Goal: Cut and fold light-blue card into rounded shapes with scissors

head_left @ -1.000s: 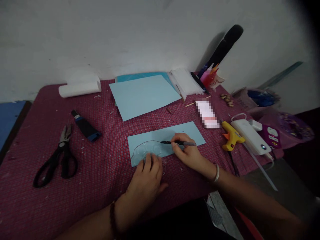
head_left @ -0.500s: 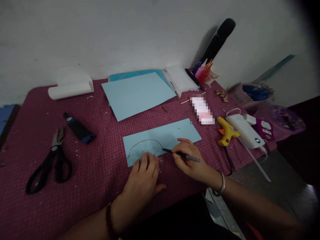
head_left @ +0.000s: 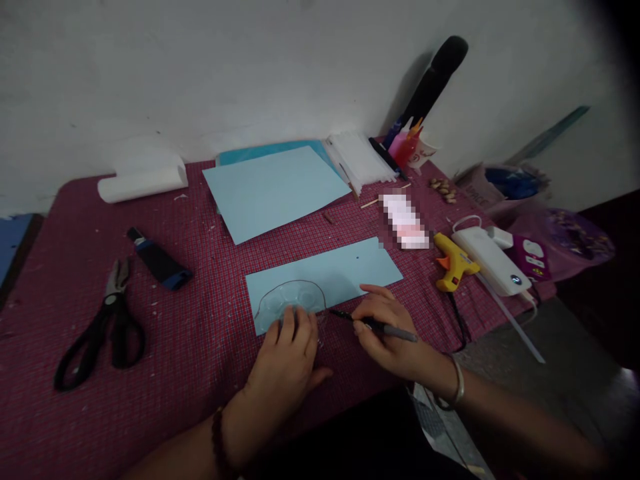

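A strip of light blue paper lies on the red checked cloth, with a clear scalloped plastic piece over its left part. A dark curved line runs around the top of the plastic. My left hand presses the plastic down with its fingers apart and fingertips on it, hiding its lower part. Between the thumb and fingers of my right hand is a black pen, its tip just right of the curve's right end, near the paper's lower edge.
Black-handled scissors and a dark blue cutter lie at the left. Behind are larger blue sheets, a white roll and white sticks. At the right are a phone, a yellow glue gun and a white power bank.
My right hand and the pen have moved slightly right and toward me. The drawn curve now reaches further down on its right side. My left hand has stayed in place.
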Motion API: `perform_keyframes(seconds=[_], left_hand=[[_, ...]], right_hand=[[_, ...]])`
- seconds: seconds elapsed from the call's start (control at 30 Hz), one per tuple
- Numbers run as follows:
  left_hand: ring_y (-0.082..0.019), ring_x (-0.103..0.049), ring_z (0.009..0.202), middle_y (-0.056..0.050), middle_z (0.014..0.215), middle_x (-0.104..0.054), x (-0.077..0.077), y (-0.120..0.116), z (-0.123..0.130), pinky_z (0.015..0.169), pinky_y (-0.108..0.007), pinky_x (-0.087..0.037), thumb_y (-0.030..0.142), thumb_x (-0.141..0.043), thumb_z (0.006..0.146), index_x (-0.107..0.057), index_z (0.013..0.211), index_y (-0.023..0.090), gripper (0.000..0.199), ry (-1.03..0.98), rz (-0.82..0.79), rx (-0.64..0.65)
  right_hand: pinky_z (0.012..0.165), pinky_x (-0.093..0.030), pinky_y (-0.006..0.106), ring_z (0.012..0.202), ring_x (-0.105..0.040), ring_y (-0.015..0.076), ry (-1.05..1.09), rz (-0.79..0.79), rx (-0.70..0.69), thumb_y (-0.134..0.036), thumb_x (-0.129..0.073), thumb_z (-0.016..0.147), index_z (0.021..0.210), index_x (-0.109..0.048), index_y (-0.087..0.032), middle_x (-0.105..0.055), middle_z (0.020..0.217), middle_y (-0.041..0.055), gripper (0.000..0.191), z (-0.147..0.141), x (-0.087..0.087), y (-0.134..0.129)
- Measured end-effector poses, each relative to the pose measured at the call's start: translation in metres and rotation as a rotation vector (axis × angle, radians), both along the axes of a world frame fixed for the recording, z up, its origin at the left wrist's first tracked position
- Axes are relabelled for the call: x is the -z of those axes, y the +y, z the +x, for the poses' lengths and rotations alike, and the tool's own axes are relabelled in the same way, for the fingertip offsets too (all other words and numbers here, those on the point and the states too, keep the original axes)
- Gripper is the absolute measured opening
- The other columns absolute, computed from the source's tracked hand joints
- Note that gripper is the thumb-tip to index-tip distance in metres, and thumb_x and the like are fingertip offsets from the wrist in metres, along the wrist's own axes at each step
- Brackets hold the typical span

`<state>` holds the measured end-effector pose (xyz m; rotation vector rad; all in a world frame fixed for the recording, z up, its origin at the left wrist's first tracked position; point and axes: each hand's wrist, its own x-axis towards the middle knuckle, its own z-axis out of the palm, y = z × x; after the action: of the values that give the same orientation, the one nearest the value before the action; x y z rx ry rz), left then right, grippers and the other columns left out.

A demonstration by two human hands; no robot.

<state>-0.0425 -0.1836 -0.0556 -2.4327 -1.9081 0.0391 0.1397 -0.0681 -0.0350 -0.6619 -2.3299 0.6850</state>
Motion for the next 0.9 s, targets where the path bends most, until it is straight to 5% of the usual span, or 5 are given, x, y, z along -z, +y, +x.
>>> perform_keyframes(seconds=[0.37, 0.9], left_hand=[[-0.037, -0.047, 0.121, -0.021, 0.132, -0.054, 0.000, 0.001, 0.001, 0.092, -0.045, -0.043, 0.060, -0.053, 0.082, -0.053, 0.131, 0.006, 0.072, 0.024, 0.007, 0.003], [-0.037, -0.048, 0.121, -0.022, 0.133, -0.054, -0.001, 0.001, 0.000, 0.092, -0.045, -0.045, 0.058, -0.050, 0.085, -0.052, 0.132, 0.006, 0.071, 0.027, -0.007, 0.012]], right_hand=[[0.097, -0.043, 0.045, 0.081, -0.063, 0.0170, 0.026, -0.014, -0.014, -0.018, -0.054, 0.087, 0.097, -0.057, -0.023, -0.068, 0.085, 0.0010, 0.011, -0.025, 0.022, 0.029], [0.100, -0.039, 0.044, 0.071, -0.060, 0.0134, -0.078, -0.044, -0.087, -0.015, -0.055, 0.084, 0.089, -0.053, -0.021, -0.063, 0.075, -0.0024, 0.008, 0.000, 0.007, 0.004]])
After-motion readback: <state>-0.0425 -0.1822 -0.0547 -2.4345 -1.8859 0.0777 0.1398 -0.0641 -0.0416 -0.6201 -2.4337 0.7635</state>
